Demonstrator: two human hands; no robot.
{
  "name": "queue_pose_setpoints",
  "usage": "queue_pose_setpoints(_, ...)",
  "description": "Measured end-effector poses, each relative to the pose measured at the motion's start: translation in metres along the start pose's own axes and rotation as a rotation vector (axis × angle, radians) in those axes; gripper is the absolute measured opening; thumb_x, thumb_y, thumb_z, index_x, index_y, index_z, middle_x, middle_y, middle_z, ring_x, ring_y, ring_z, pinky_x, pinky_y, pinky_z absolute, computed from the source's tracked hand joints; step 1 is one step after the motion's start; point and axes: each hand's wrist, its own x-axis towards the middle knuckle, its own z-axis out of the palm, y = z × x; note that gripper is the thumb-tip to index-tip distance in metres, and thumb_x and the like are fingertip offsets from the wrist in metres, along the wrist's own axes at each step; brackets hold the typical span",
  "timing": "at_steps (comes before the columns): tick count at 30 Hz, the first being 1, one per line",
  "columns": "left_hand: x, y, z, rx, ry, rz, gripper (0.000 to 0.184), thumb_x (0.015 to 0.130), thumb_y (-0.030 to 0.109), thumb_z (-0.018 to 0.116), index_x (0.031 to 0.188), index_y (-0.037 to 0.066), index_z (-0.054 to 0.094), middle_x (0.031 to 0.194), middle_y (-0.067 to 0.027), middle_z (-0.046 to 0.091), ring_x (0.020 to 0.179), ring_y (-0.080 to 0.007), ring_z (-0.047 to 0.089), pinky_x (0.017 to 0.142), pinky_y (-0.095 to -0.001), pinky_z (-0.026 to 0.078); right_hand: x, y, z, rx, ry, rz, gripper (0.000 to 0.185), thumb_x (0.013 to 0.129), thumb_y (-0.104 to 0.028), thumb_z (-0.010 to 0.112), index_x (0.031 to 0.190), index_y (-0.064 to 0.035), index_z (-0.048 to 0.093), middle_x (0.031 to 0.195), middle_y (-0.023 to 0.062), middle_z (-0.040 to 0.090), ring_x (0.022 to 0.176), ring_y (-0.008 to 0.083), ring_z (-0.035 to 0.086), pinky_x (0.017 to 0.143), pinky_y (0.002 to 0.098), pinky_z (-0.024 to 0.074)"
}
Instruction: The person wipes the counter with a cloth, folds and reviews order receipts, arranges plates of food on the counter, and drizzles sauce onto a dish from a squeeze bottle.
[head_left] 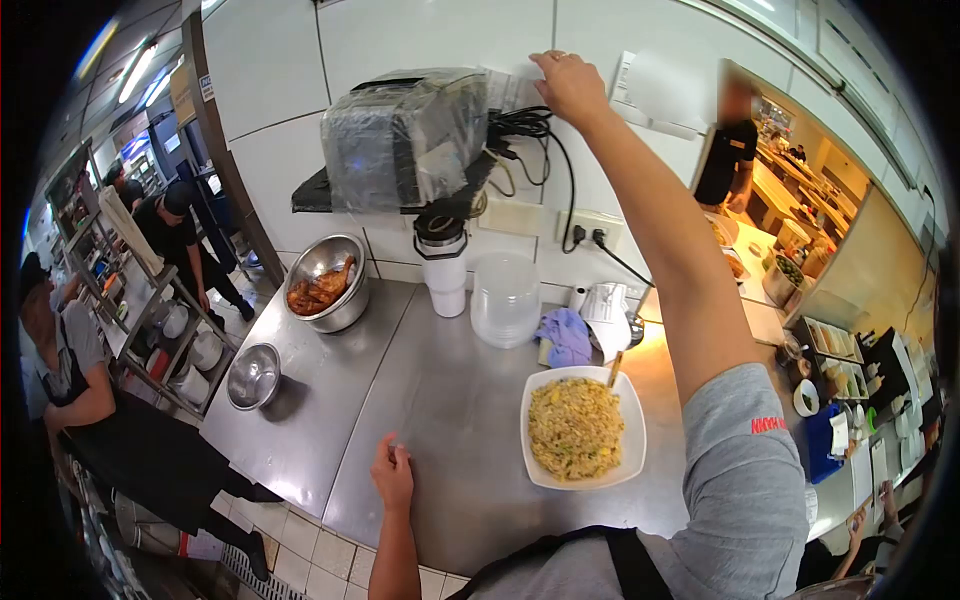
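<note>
My right hand point(568, 88) is raised high against the white tiled wall, fingers stretched toward the left, with nothing visible in it. Beside its fingertips are pale strips of paper point(512, 88) and a plastic-wrapped machine point(400, 140) on a black shelf. Whether the fingertips touch the wall, I cannot tell. Low over the steel counter point(450, 400), my left hand point(392, 475) hangs with loosely curled fingers, thumb apart, and no object visible in it. Between my arms, a square white bowl point(634, 462) holds fried rice point(575, 428), with a spoon handle point(615, 370) sticking up at its back edge.
Metal bowls stand at left, one with cooked chicken pieces point(322, 288), another smaller bowl point(254, 376). Along the wall are a white tumbler point(443, 275), stacked clear containers point(505, 300), a purple cloth point(565, 337) and plugged-in cables point(570, 200). Several people are at both sides.
</note>
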Motion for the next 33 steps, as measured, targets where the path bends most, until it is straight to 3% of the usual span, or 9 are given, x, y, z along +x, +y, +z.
queue_pose_setpoints(2, 0.001, -0.002, 0.001, -0.048, 0.004, -0.005, 0.021, 0.086, 0.003, 0.05, 0.106, 0.002, 0.058, 0.065, -0.0024, 0.056, 0.057, -0.0066, 0.05, 0.052, -0.022, 0.041, 0.018, -0.01, 0.01, -0.05, -0.151, 0.059, 0.02, 0.077, -0.013, 0.056, 0.095, -0.0081, 0.062, 0.104, 0.0129, 0.062, 0.094, 0.0302, 0.06, 0.077, 0.041, 0.0493)
queue_pose_setpoints(5, 0.002, 0.003, -0.002, -0.048, -0.024, -0.051, 0.021, 0.085, 0.004, 0.051, 0.105, 0.002, 0.058, 0.066, -0.0045, 0.058, 0.059, -0.011, 0.053, 0.055, -0.0258, 0.043, 0.033, -0.015, 0.027, -0.13, -0.34, 0.153, 0.021, 0.083, -0.027, 0.055, 0.098, -0.0146, 0.063, 0.091, 0.0104, 0.065, 0.088, 0.0307, 0.061, 0.071, 0.0414, 0.0498)
queue_pose_setpoints(6, 0.002, 0.006, -0.004, -0.037, -0.041, -0.072, 0.021, 0.085, 0.004, 0.052, 0.105, 0.002, 0.058, 0.066, -0.0056, 0.059, 0.06, -0.0132, 0.055, 0.057, -0.0278, 0.044, 0.035, -0.016, 0.032, -0.123, -0.214, 0.164, 0.019, 0.084, -0.028, 0.052, 0.092, -0.015, 0.064, 0.084, 0.0102, 0.066, 0.083, 0.0311, 0.062, 0.067, 0.0426, 0.0498)
queue_pose_setpoints(12, 0.003, 0.005, -0.006, -0.041, -0.056, -0.09, 0.02, 0.085, 0.004, 0.051, 0.103, 0.002, 0.058, 0.066, -0.0055, 0.059, 0.06, -0.0136, 0.056, 0.057, -0.0277, 0.045, 0.047, -0.037, 0.039, 0.02, -0.139, 0.202, 0.018, 0.082, -0.022, 0.053, 0.093, -0.0143, 0.065, 0.089, 0.0094, 0.066, 0.086, 0.0293, 0.062, 0.069, 0.0417, 0.0502)
queue_pose_setpoints(21, 0.003, 0.009, -0.006, -0.048, -0.054, -0.052, 0.019, 0.085, 0.004, 0.051, 0.102, 0.002, 0.059, 0.066, -0.0053, 0.059, 0.059, -0.0119, 0.054, 0.055, -0.0273, 0.044, 0.05, -0.04, 0.027, -0.144, -0.324, -0.038, 0.019, 0.076, -0.016, 0.055, 0.092, -0.0132, 0.066, 0.089, 0.0118, 0.066, 0.087, 0.0303, 0.062, 0.072, 0.0411, 0.0508)
queue_pose_setpoints(23, 0.003, 0.017, -0.007, -0.046, -0.063, -0.057, 0.019, 0.085, 0.004, 0.051, 0.102, 0.002, 0.059, 0.066, -0.0051, 0.058, 0.059, -0.0114, 0.054, 0.056, -0.027, 0.044, 0.058, -0.018, 0.056, -0.078, -0.513, -0.011, 0.019, 0.076, -0.018, 0.056, 0.092, -0.0134, 0.066, 0.09, 0.0117, 0.066, 0.087, 0.0306, 0.062, 0.073, 0.041, 0.051)
queue_pose_setpoints(25, 0.002, 0.019, -0.007, -0.058, -0.057, -0.053, 0.019, 0.085, 0.004, 0.051, 0.102, 0.002, 0.059, 0.065, -0.0042, 0.058, 0.058, -0.01, 0.053, 0.054, -0.0254, 0.043, 0.053, -0.015, 0.073, -0.072, -0.541, 0.032, 0.019, 0.076, -0.021, 0.057, 0.092, -0.0139, 0.067, 0.091, 0.0117, 0.066, 0.088, 0.0308, 0.062, 0.073, 0.0409, 0.0511)
queue_pose_setpoints(27, 0.003, 0.013, -0.005, -0.082, -0.037, -0.038, 0.018, 0.086, 0.004, 0.05, 0.101, 0.003, 0.06, 0.065, -0.0028, 0.058, 0.054, -0.0078, 0.05, 0.05, -0.0227, 0.041, 0.04, -0.036, 0.068, -0.126, -0.405, 0.092, 0.02, 0.077, -0.025, 0.059, 0.092, -0.0147, 0.067, 0.092, 0.0116, 0.066, 0.089, 0.0309, 0.062, 0.074, 0.0408, 0.0512)
queue_pose_setpoints(33, 0.003, 0.006, -0.004, -0.036, -0.035, -0.003, 0.019, 0.085, 0.003, 0.05, 0.101, 0.003, 0.06, 0.064, -0.0026, 0.058, 0.054, -0.0076, 0.05, 0.049, -0.0226, 0.041, 0.037, -0.05, 0.019, -0.033, -0.421, 0.12, 0.018, 0.08, -0.026, 0.057, 0.091, -0.0148, 0.065, 0.092, 0.0111, 0.066, 0.088, 0.0309, 0.062, 0.074, 0.0425, 0.0506)
